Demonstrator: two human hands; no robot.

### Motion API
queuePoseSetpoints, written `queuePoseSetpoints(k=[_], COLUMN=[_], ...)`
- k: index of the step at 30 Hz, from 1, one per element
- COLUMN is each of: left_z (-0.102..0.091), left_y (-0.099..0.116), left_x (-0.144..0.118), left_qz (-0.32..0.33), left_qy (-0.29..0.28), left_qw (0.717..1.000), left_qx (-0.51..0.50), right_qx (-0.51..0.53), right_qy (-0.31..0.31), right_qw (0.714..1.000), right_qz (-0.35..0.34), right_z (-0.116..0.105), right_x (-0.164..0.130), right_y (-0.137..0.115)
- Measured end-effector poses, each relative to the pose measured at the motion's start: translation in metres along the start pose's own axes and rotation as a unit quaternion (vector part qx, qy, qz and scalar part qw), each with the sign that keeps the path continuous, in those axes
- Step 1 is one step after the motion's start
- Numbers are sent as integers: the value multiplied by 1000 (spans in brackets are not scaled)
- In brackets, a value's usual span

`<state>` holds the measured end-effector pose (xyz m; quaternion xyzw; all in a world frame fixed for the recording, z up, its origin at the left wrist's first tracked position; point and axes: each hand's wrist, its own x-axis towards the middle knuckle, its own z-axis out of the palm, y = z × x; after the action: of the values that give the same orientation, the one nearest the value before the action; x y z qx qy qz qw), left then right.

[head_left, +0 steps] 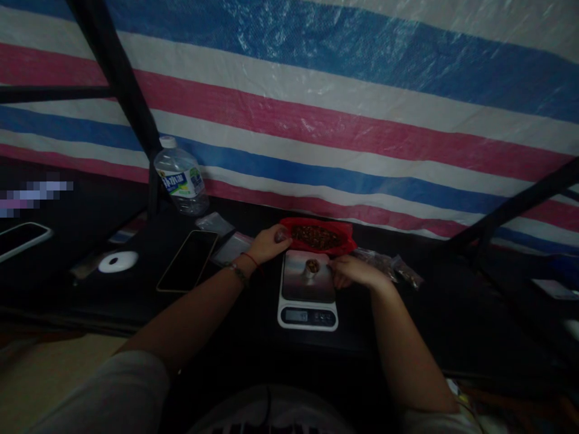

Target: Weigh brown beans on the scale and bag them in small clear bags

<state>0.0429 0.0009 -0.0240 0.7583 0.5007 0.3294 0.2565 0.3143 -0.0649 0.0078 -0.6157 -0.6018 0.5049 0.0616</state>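
Observation:
A white digital kitchen scale (307, 304) sits on the dark table in front of me, with a small cup (312, 267) of brown bits on its platform. Just behind it lies an open red plastic bag (344, 243) holding brown dried pieces. My left hand (268, 243) is at the bag's left edge, fingers curled on the rim. My right hand (347, 272) rests beside the scale's right edge, close to the cup, fingers loosely bent; whether it holds anything is hidden.
A water bottle (181, 179) stands at the back left. A phone (188, 260) lies face up left of my arm, a white round disc (118, 261) farther left, another phone (20, 238) at the far left. Small clear packets (393, 267) lie right of the scale. A striped tarp hangs behind.

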Motion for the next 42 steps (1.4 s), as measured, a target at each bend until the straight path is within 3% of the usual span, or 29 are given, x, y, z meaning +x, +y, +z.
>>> queuePoseSetpoints(k=[10,15,18,20,24,29,32,37,42], left_z=[6,1,-1,-2,-1,-1,-2,-6,-7], left_y=[-11,-8,-6,-4,0,-1,-3,-1,6], left_x=[4,3,2,1,-1,-1,-2,-3,-5], left_qz=[11,3,9,12,-24,-62,-78,-58,-12], left_qy=[19,56,79,67,42,67,84,104,133], left_qw=[999,997,996,998,996,984,978,981,987], left_qx=[-40,-45,-31,-5,78,154,176,151,91], right_qx=[55,-52,-163,-201,-189,-140,-115,-140,-166], right_qy=[-19,126,211,231,229,252,241,189,189], right_qw=[998,990,953,934,926,917,902,881,881], right_qz=[10,-41,-142,-183,-232,-275,-338,-410,-401], right_z=[-3,-9,-7,-2,8,8,8,21,35], right_x=[0,14,26,33,41,36,25,7,5], right_y=[1,15,18,17,14,11,6,-8,-18])
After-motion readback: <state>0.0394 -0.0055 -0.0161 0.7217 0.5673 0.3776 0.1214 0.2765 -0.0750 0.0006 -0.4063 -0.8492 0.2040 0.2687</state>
